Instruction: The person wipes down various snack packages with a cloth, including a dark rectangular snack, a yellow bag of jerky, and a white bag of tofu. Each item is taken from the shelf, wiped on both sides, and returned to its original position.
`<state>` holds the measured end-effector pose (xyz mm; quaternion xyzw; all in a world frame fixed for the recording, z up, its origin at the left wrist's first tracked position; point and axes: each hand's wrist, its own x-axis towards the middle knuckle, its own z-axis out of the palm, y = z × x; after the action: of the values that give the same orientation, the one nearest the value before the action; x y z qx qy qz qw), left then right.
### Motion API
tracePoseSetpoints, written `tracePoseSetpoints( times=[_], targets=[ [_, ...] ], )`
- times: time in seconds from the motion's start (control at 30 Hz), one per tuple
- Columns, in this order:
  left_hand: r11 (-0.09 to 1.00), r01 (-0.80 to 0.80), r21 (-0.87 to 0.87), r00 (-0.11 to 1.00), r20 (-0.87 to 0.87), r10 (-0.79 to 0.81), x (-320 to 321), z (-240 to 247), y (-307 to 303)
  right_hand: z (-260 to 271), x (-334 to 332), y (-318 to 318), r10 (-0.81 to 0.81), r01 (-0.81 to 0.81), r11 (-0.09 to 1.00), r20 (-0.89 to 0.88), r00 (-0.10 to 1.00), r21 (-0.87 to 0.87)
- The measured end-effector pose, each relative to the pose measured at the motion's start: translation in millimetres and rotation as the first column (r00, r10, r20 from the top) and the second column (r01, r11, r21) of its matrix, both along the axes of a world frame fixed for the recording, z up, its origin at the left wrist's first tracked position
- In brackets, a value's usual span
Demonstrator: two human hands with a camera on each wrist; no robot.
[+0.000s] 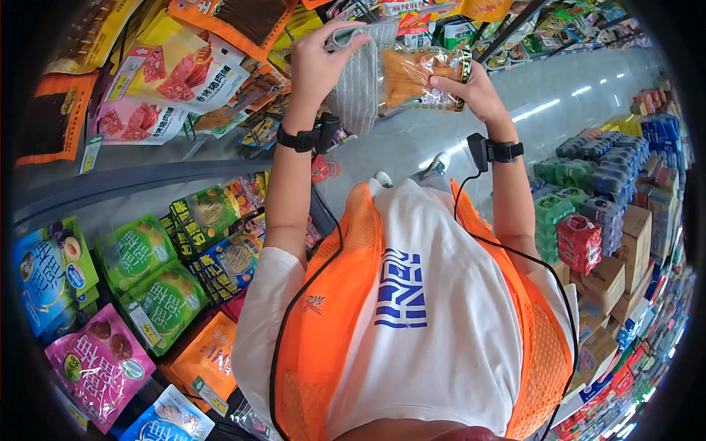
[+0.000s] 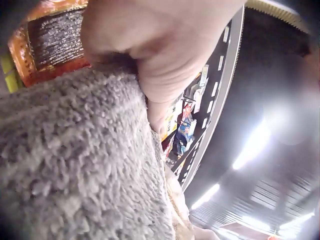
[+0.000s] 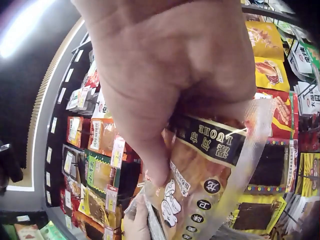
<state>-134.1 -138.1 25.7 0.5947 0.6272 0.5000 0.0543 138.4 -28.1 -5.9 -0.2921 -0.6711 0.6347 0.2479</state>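
Observation:
In the head view my left hand (image 1: 321, 65) grips a grey striped cloth (image 1: 356, 92) between thumb and fingers. The cloth's fuzzy pile (image 2: 85, 160) fills much of the left wrist view, and part of it hangs down. Opposite, my right hand (image 1: 479, 94) pinches the end of a clear snack packet (image 1: 413, 77) with orange-brown food inside, thumb on its front face. The right wrist view shows black and gold labelling and a white cartoon figure on that packet (image 3: 200, 185). The cloth lies against the packet's left end.
Hanging snack bags (image 1: 176, 77) crowd the rack at the upper left. Lower left, a shelf holds green bags (image 1: 162, 309) and a pink bag (image 1: 101, 364). Shrink-wrapped bottles (image 1: 581, 239) and cardboard boxes (image 1: 632, 250) are stacked on the right. Glossy floor (image 1: 559, 110) lies beyond the hands.

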Motion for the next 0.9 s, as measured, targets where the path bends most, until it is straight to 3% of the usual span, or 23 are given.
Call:
tracePoseSetpoints(
  times=[0.13, 0.27, 0.3, 0.33, 0.43, 0.5, 0.6, 0.7, 0.73, 0.8, 0.9],
  targets=[
    [0.984, -0.02, 0.179, 1.0, -0.012, 0.023, -4, 4, 10, 6, 3, 10, 0.03, -0.041, 0.989, 0.08, 0.996, 0.139],
    [0.966, 0.198, 0.169, 0.98, -0.029, -0.196, 27, 32, 17, 21, -3, 4, 0.086, -0.122, 0.971, 0.178, 0.98, 0.203],
    [0.921, 0.34, 0.19, 0.94, -0.058, -0.335, 38, 32, 25, 26, -7, 0, 0.087, -0.131, 0.968, 0.202, 0.976, 0.216],
    [0.914, 0.375, 0.155, 0.923, -0.149, -0.354, 49, 28, 30, 28, -9, -2, 0.088, -0.14, 0.963, 0.224, 0.971, 0.23],
    [0.903, 0.399, 0.16, 0.914, -0.148, -0.377, 75, 8, 44, 14, -9, 8, 0.042, -0.25, 0.812, 0.374, 0.927, 0.528],
    [0.906, 0.389, 0.166, 0.92, -0.12, -0.373, 79, -4, 56, 16, -9, 6, 0.048, -0.204, 0.828, 0.297, 0.954, 0.522],
    [0.934, 0.35, -0.075, 0.928, -0.108, -0.356, 71, -5, 52, 23, -3, 4, 0.045, -0.166, 0.86, 0.253, 0.967, 0.482],
    [0.936, 0.298, -0.185, 0.915, -0.223, -0.335, 62, -17, 51, 29, 4, 3, 0.051, -0.164, 0.916, 0.298, 0.953, 0.367],
    [0.933, 0.315, -0.173, 0.918, -0.194, -0.346, 60, -19, 48, 31, 6, 3, 0.057, -0.165, 0.933, 0.322, 0.945, 0.32],
    [0.925, 0.351, -0.144, 0.919, -0.134, -0.37, 56, -24, 38, 34, 9, 0, 0.08, -0.124, 0.965, 0.191, 0.978, 0.231],
    [0.945, 0.278, -0.173, 0.933, -0.186, -0.309, 40, -39, 22, 29, 20, 8, 0.043, -0.062, 0.983, 0.112, 0.993, 0.174]
  ],
)
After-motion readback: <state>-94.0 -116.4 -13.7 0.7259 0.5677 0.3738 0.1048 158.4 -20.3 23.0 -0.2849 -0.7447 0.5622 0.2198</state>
